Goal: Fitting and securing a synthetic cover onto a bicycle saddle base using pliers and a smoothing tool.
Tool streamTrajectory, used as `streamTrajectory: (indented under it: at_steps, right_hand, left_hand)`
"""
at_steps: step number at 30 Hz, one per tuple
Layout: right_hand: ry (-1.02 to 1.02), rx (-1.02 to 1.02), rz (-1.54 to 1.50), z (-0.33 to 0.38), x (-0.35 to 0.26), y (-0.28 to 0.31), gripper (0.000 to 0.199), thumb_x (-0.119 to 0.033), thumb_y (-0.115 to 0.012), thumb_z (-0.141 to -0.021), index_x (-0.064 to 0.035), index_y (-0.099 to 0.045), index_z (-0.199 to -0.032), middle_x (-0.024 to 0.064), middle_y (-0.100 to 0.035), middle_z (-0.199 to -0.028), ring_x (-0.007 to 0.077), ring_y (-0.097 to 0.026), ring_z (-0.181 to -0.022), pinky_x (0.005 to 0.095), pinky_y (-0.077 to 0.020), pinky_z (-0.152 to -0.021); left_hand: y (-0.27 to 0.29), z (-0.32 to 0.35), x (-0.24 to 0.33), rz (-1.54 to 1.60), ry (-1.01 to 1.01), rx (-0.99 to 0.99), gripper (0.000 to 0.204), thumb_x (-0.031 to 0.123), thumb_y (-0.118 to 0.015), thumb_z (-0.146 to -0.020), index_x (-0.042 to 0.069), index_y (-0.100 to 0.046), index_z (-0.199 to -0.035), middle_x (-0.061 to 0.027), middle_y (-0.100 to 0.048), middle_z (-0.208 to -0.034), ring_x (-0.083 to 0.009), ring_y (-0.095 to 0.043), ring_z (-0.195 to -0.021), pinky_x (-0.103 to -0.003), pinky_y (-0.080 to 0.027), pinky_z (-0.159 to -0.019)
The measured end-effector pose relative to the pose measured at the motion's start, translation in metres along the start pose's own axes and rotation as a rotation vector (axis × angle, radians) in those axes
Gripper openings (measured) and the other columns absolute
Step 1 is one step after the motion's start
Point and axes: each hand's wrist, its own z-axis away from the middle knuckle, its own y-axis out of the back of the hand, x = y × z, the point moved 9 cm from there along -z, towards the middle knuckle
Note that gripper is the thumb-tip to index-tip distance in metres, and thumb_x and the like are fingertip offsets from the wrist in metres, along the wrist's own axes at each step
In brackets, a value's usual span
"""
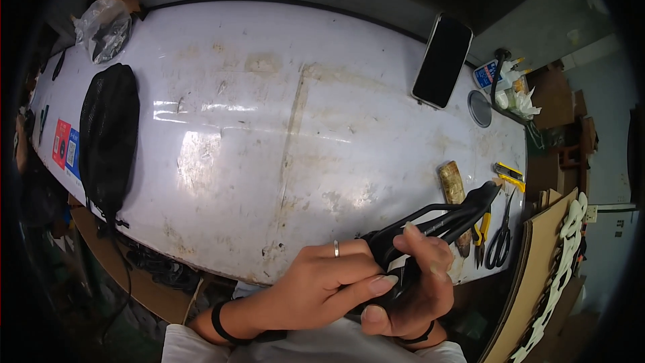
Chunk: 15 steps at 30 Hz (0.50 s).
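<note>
A black bicycle saddle [467, 214] is held up over the front edge of the table. Its narrow nose points to the right and away from me, with the thin rails showing on its underside. My left hand [336, 281], with a ring on one finger, is closed around the wide rear part. From the other side my right hand [424, 282] holds the same end, its fingers bent around the saddle and the thumb near the left thumb. Between the hands a small pale patch shows, too covered to make out.
On the white table [235, 195], a black mesh bag [111, 138] lies left and a phone [442, 60] far right. Beyond the saddle are a worn brown block [451, 181], yellow utility knife [509, 176], yellow-handled pliers [481, 238] and black scissors [498, 245]. Cardboard [531, 282] stands right.
</note>
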Motion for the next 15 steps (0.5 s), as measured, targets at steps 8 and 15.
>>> streamTrajectory:
  at_steps: [8,15]
  right_hand:
    - [-0.04,-0.088,0.047,-0.009,-0.009,0.004,0.081,-0.049,-0.052,-0.108,-0.003,-0.015,-0.165,0.0298,-0.069,-0.134,0.0289,-0.067,-0.102,0.0537,-0.0402,-0.103]
    - [-0.042,-0.026,0.024,-0.011,-0.005,0.001,0.091,-0.052,-0.062,-0.107,-0.0023,-0.011,-0.164,0.0312,-0.065,-0.137,0.0254,-0.063,-0.09,0.044,-0.0481,-0.084]
  left_hand:
    - [-0.005,0.009,0.001,0.054,-0.029,-0.02,0.013,0.011,-0.072,-0.106,-0.002,-0.074,-0.105,-0.0088,-0.063,-0.092,-0.0188,-0.061,-0.076,-0.033,-0.048,-0.067]
    - [-0.008,-0.004,-0.001,0.251,0.17,-0.203,0.032,0.031,-0.072,-0.106,0.0,-0.069,-0.112,-0.0059,-0.059,-0.103,-0.0137,-0.052,-0.079,-0.032,-0.042,-0.071]
